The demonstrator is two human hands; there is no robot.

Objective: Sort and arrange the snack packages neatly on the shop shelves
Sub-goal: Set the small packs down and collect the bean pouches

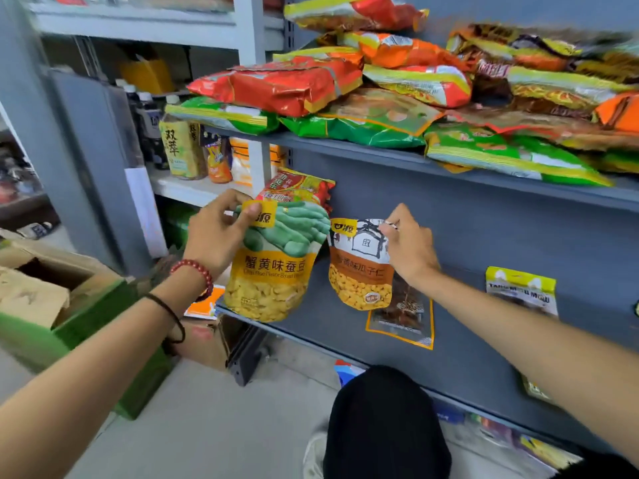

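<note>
Currently, my left hand (214, 238) pinches the bean bag (273, 271) at its top corner; my right hand (411, 248) pinches the seed bag (359, 271) likewise, fingers (251, 209) grasping both.

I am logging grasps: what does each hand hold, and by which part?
The left hand pinches the broad bean pouch at its top edge; the right hand pinches the seed kernel pouch at its top right corner.

Both arms reach forward, left hand (214, 236) and right hand (411, 248) each closed in a pinch.
</note>
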